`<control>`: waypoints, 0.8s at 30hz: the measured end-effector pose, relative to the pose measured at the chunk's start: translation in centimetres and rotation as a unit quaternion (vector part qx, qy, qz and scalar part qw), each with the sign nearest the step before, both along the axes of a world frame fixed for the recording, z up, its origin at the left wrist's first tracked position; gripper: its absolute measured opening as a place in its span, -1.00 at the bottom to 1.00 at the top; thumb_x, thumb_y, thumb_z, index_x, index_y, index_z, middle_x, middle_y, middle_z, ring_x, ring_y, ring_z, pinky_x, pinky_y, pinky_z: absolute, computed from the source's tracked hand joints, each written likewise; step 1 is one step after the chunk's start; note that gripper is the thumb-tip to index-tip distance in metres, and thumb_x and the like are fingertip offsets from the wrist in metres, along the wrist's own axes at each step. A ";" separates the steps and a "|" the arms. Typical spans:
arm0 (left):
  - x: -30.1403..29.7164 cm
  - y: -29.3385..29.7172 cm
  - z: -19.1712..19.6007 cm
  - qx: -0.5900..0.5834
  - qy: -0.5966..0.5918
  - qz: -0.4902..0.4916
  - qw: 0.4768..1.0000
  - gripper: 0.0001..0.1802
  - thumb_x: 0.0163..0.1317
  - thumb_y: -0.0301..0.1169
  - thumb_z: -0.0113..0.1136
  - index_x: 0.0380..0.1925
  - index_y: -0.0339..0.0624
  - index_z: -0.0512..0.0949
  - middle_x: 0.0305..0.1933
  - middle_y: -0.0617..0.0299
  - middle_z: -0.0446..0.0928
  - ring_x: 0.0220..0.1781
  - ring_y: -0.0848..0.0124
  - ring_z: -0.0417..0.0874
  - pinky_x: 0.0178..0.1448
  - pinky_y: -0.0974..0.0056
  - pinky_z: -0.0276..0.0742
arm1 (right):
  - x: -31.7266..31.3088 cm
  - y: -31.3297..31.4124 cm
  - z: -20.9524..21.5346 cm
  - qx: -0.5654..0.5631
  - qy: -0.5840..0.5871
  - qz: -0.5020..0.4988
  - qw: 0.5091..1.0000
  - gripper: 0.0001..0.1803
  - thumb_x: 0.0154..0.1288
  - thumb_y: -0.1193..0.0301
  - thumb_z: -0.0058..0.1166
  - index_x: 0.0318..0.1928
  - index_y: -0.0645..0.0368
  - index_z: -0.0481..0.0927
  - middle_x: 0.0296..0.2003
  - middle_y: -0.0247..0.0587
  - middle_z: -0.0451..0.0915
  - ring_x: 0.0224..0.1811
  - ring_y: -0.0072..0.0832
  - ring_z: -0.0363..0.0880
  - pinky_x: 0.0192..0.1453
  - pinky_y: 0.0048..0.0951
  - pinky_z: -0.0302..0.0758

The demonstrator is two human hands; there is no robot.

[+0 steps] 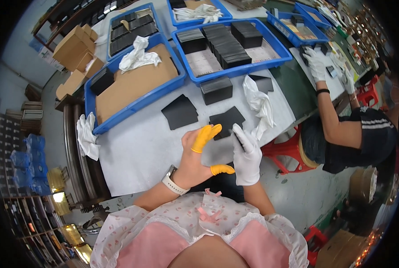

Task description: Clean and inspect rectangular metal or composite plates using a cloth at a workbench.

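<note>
At the left edge of the counter (128, 154) droops one white cloth (87, 137); beside it sits a blue tray (141, 103) carrying one black block (102, 81) and another cloth (139, 58). Further right, a fan of black cards (180, 111) lies flat, overlapping too much for me to count. Next comes the left hand (193, 164) in yellow finger covers (203, 139), its grip spread wide. Beyond it rests one black stack (216, 91), long axis left to right, and behind that a bigger tray (242, 70) with three groups of cards (226, 48), the middle row running away from the person. A second fan (225, 118) lies flat just beyond the hands. The white-gloved right hand (247, 161) points away from the body; a thin dark strip shows by its fingers, but whether that grip pinches it I cannot tell. Rightmost, one co-worker (364, 134) bends over the work.
</note>
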State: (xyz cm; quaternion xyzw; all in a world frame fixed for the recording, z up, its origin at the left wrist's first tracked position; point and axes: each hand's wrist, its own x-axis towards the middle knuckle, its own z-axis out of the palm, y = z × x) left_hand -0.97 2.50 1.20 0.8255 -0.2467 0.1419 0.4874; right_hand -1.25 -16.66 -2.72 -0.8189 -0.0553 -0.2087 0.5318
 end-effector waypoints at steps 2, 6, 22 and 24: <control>0.0 0.2 0.2 0.071 -0.009 -0.004 0.997 0.21 0.02 -0.02 0.71 0.62 -0.20 0.28 0.62 -0.01 0.33 0.57 0.08 0.38 0.62 -0.14 0.05 | -0.3 1.6 1.5 0.328 0.186 0.009 0.926 -0.63 0.52 0.50 0.34 0.26 0.29 0.71 0.10 -0.29 0.79 0.16 -0.60 0.71 0.22 -0.49 0.61; 0.0 0.4 -1.7 0.198 -0.038 -0.017 0.979 0.14 0.05 -0.14 0.70 0.59 -0.20 0.29 0.56 -0.03 0.42 0.57 0.06 0.39 0.66 -0.17 0.03 | -1.4 2.3 2.1 0.403 0.310 0.127 0.852 -0.61 0.51 0.46 0.35 0.27 0.29 0.68 0.09 -0.33 0.75 0.06 -0.57 0.72 0.11 -0.46 0.63; 0.9 2.0 -1.3 0.046 0.127 -0.132 0.982 0.28 0.16 -0.55 0.48 0.75 -0.08 -0.17 0.65 0.01 0.42 0.68 0.08 0.27 0.73 -0.02 -0.19 | 2.1 -1.5 0.6 0.208 0.221 -0.100 0.948 -0.70 0.48 0.25 0.43 -0.26 0.28 0.84 -0.31 -0.29 0.81 -0.26 -0.62 0.68 -0.08 -0.49 0.54; 0.4 2.4 -1.3 0.038 0.151 -0.130 0.979 0.29 0.14 -0.57 0.46 0.76 -0.08 -0.17 0.64 0.01 0.43 0.68 0.09 0.27 0.73 -0.02 -0.19 | 3.3 -4.1 1.2 0.252 0.199 -0.167 0.932 -0.58 0.57 0.13 0.33 -0.18 0.31 0.80 -0.41 -0.23 0.75 -0.35 -0.58 0.69 -0.15 -0.44 0.57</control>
